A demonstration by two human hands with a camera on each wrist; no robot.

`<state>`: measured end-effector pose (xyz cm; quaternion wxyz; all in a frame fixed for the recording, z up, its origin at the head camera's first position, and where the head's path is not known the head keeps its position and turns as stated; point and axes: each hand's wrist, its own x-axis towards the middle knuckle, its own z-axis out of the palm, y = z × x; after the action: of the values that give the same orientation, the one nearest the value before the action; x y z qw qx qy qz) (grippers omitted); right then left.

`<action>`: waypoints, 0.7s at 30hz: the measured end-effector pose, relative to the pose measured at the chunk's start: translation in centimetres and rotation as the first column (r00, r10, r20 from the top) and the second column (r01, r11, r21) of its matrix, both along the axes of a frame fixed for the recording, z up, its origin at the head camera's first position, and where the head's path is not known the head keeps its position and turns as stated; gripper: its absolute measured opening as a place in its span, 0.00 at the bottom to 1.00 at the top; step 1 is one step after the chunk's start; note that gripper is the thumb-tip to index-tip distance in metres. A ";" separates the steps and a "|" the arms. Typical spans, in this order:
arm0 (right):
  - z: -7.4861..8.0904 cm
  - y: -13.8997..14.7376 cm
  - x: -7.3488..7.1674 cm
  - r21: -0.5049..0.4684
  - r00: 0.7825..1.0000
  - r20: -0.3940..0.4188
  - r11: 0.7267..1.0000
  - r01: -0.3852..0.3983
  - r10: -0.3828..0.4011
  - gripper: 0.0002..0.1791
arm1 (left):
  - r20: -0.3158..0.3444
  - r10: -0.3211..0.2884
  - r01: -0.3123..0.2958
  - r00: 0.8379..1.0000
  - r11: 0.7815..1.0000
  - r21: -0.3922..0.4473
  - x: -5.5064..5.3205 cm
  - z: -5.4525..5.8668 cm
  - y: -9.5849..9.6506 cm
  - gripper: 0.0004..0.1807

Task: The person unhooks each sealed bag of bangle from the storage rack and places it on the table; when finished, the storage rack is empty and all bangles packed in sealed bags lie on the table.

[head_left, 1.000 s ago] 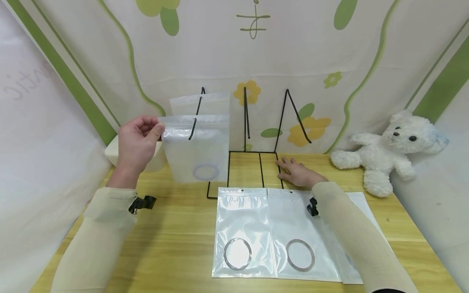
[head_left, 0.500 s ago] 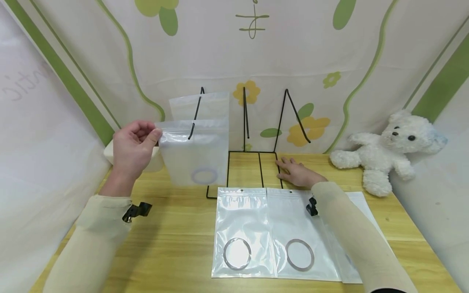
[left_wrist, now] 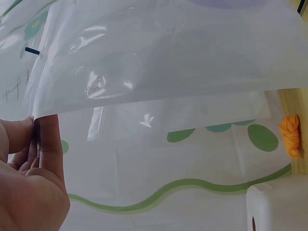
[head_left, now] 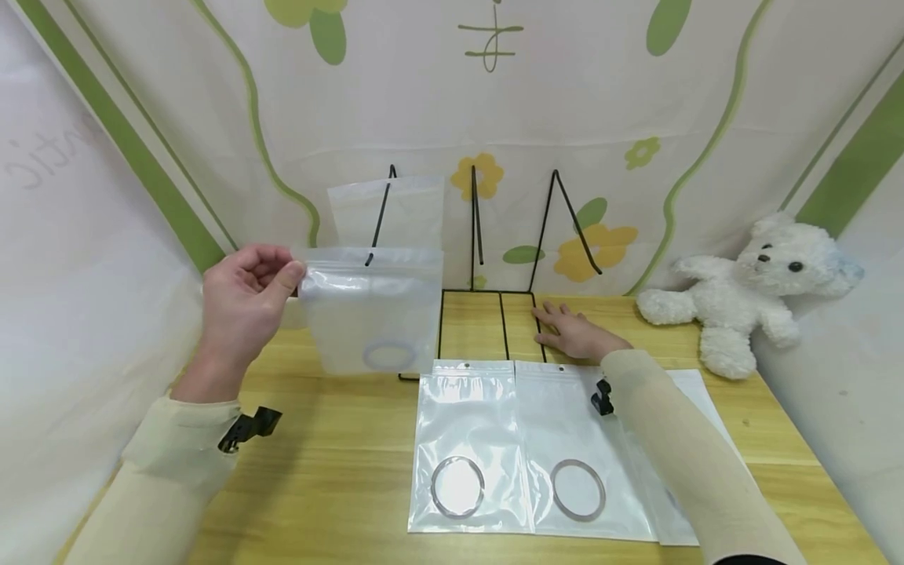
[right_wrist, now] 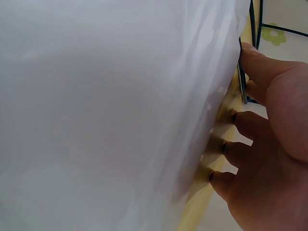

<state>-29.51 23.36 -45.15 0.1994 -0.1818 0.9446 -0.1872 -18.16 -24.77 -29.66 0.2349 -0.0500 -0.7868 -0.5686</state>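
Observation:
My left hand [head_left: 243, 314] pinches the top left corner of a translucent zip bag [head_left: 353, 306] with a purple ring [head_left: 390, 355] inside. The tip of the left hook [head_left: 381, 216] of a black wire rack pokes out at this bag's top strip. Farther back on the same hook hangs a second translucent bag [head_left: 395, 208]. In the left wrist view, thumb and fingers meet at the edge of the front bag [left_wrist: 168, 57]. My right hand [head_left: 575, 333] rests with fingers spread at the right side of the rack's base [head_left: 503, 326], its fingertips on the table in the right wrist view.
Several silvery zip bags lie side by side in front of the rack, one with a ring [head_left: 457, 486], another with a ring [head_left: 579, 490]. A white plush bear [head_left: 741, 290] sits at right. The left wrist view shows orange yarn [left_wrist: 290, 136] and a white container [left_wrist: 279, 207].
My left hand has moved toward me, down and a little left, drawing the front bag along the hook to its tip. The rear bag and my right hand stay put.

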 end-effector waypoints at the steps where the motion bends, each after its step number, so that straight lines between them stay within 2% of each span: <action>1: 0.0 0.0 0.0 -0.002 1.000 0.000 1.000 0.001 -0.001 0.40 | -0.004 0.001 -0.001 1.000 1.000 -0.004 0.2 0.0 0.0 0.05; 7: 0.0 -0.1 -0.2 0.002 1.000 0.002 1.000 0.002 -0.002 0.40 | -0.028 -0.003 0.002 1.000 1.000 -0.025 1.1 0.2 -0.2 0.05; 14: -0.1 -0.2 -0.2 0.001 1.000 0.001 1.000 0.003 -0.003 0.39 | -0.052 -0.029 0.033 0.998 0.997 0.065 2.0 0.2 -0.5 0.10; 16: 0.0 -0.2 -0.1 -0.004 1.000 0.003 1.000 0.002 -0.002 0.39 | -0.057 -0.036 0.040 0.998 0.997 0.059 2.3 0.1 -0.7 0.11; 21: 0.0 0.0 -0.1 0.001 1.000 0.003 1.000 0.004 -0.004 0.40 | -0.001 -0.054 0.054 0.999 0.997 0.054 3.2 -0.4 -1.2 0.10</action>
<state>-29.57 23.32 -45.19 0.2007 -0.1796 0.9447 -0.1873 -14.93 -26.00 -30.06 0.2206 -0.0648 -0.7695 -0.5958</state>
